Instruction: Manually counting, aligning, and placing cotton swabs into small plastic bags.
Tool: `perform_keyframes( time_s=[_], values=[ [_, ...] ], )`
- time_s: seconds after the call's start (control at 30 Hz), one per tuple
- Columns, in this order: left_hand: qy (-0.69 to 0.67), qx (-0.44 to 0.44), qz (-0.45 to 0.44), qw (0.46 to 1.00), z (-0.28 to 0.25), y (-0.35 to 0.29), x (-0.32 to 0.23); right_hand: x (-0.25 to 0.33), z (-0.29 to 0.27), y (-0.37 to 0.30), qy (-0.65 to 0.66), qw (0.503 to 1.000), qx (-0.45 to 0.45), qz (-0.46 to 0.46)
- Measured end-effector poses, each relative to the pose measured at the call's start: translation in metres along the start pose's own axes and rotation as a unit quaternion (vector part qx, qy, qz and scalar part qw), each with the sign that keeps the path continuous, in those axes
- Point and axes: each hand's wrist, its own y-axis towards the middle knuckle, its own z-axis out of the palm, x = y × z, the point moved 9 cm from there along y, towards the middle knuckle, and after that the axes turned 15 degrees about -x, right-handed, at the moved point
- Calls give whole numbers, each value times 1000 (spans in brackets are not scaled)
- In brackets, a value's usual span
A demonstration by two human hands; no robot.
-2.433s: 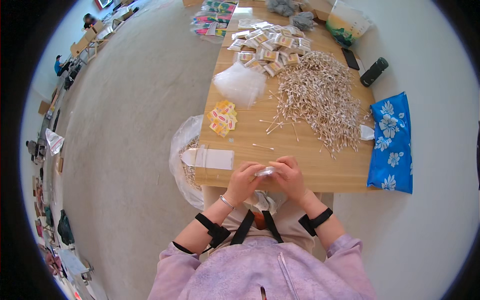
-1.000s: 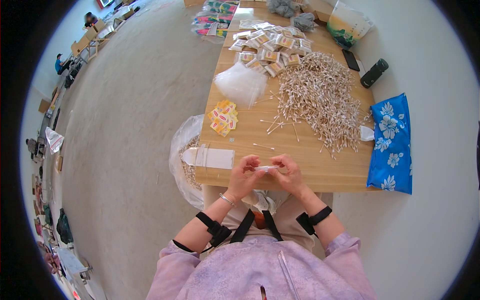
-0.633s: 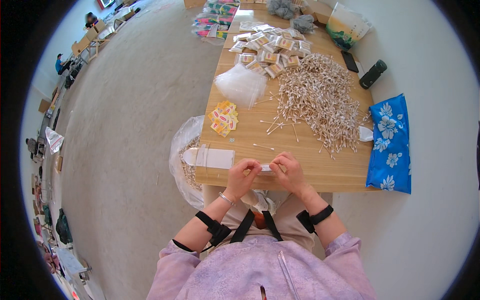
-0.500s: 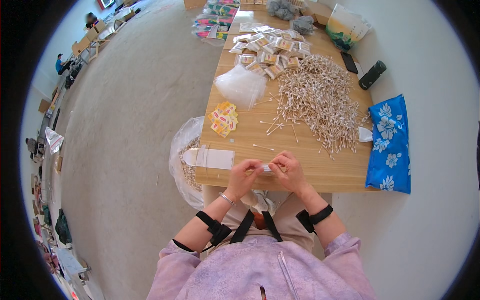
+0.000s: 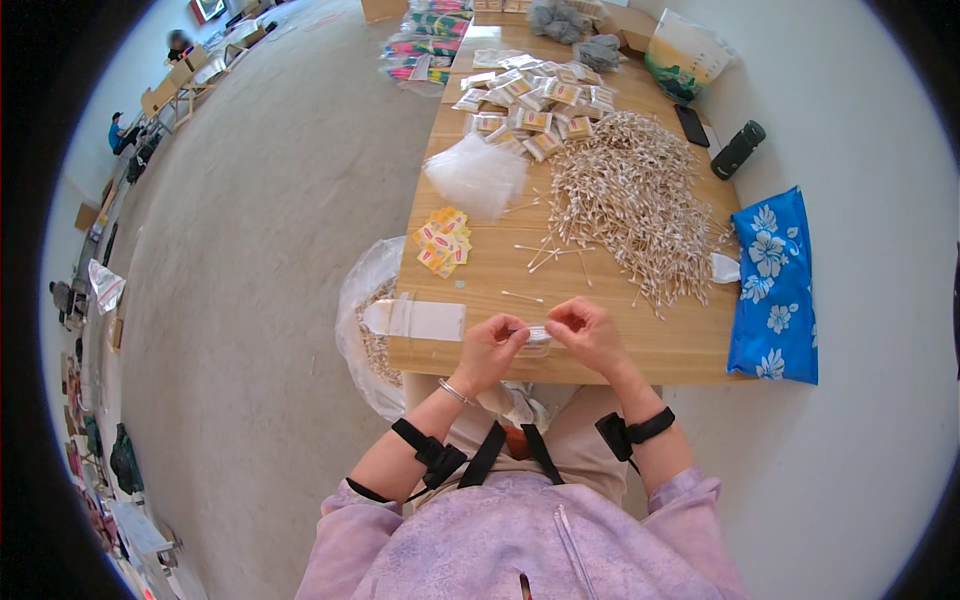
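Near the table's front edge, a small clear plastic bag [image 5: 538, 341] lies between my hands. My left hand [image 5: 490, 350] pinches its left end, thumb and fingers together. At its upper right corner, my right hand [image 5: 592, 335] is closed in a pinch, the fingertips at the bag's edge. The bag's contents are too small to make out. One loose cotton swab [image 5: 522, 297] lies just beyond the hands. Left of my left hand sits a white card piece [image 5: 437, 321] with a band round it. Yellow printed cards [image 5: 443, 242] lie farther off.
A large heap of cotton swabs [image 5: 630, 200] covers the table's right middle. Behind are empty clear bags [image 5: 478, 175] and filled packets [image 5: 535, 105]. A blue floral pouch [image 5: 771, 285], dark bottle [image 5: 738, 150] and phone [image 5: 691, 125] line the right side. A swab-filled sack [image 5: 362, 350] stands at left.
My right hand has moved slightly right and apart from the left, so more of the clear bag shows between them. The view has shifted a little.
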Motion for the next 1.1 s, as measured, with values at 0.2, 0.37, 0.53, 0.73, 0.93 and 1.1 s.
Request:
perform_keyframes(
  time_s=[0.2, 0.37, 0.53, 0.73, 0.93, 1.1],
  values=[
    [71, 6, 95, 993, 2, 1, -23, -10, 7, 2, -45, 998, 50, 20],
    [99, 16, 87, 991, 0, 7, -26, -24, -2, 2, 101, 991, -23, 82],
    [106, 42, 100, 989, 2, 5, -30, -2, 8, -3, -26, 999, 40, 3],
    [132, 62, 108, 983, 5, 3, -38, -20, 16, -5, 73, 983, 99, 134],
    [149, 92, 120, 977, 3, 2, -42, -17, 22, -8, 140, 970, 151, 126],
    [155, 101, 129, 974, 1, 2, -38, 1, 19, -10, -25, 990, 137, -15]
  ],
)
